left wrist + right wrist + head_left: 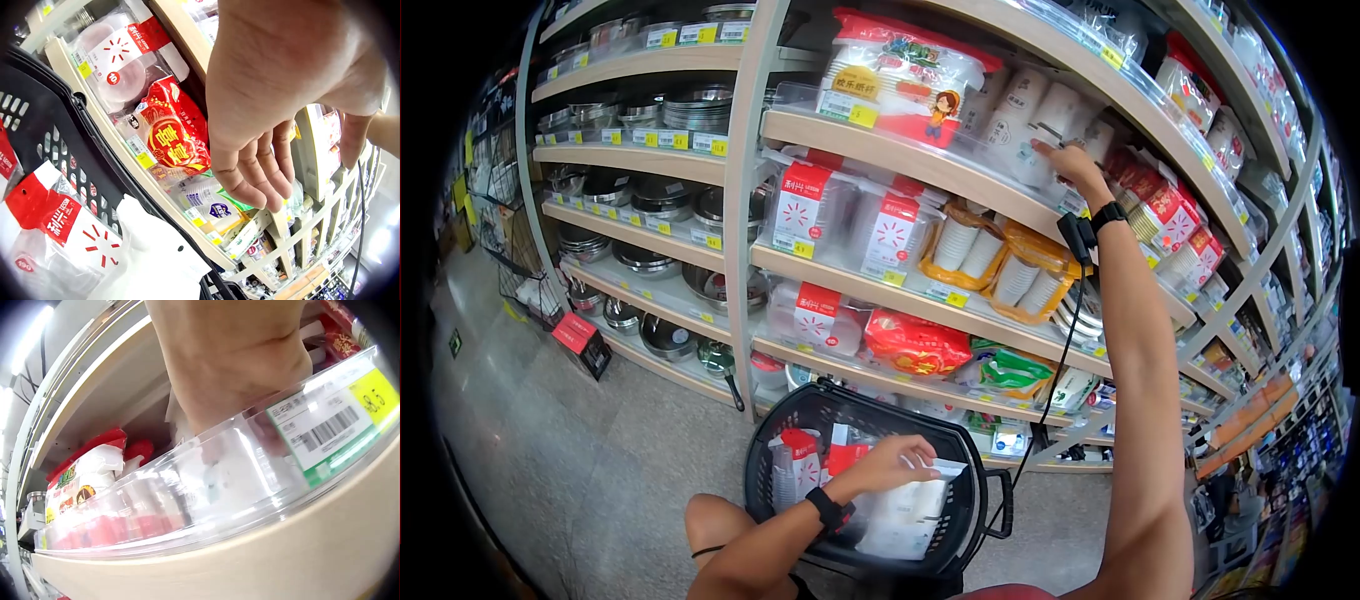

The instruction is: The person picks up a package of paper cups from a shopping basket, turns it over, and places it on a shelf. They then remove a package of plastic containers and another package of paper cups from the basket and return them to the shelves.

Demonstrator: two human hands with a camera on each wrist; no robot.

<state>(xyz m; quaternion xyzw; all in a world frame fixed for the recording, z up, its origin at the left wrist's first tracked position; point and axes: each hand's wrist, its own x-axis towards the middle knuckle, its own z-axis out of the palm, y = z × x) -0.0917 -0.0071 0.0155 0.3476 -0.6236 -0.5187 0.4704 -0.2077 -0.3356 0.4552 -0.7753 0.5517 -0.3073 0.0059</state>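
My right hand (1075, 165) reaches onto an upper shelf, its fingers at a white pack of paper cups (1012, 150). In the right wrist view, the fingertips reach down behind a clear plastic shelf lip (250, 469); I cannot tell whether they grip the pack. Above the black basket (860, 400) hovers my left hand (890, 465), its fingers loosely bent and holding nothing. Inside the basket lie a white pack (905, 520) below that hand and red-and-white packs of clear plastic cups (795, 465). The left wrist view shows the left hand (269, 106) with nothing between its fingers.
Left of my right hand stands a large red-topped pack of paper cups (905, 80). Lower shelves hold orange cup packs (965, 245) and a red bag (915, 342). Metal pans (665, 200) fill the left rack. A black cable (1065, 350) hangs from the right wrist.
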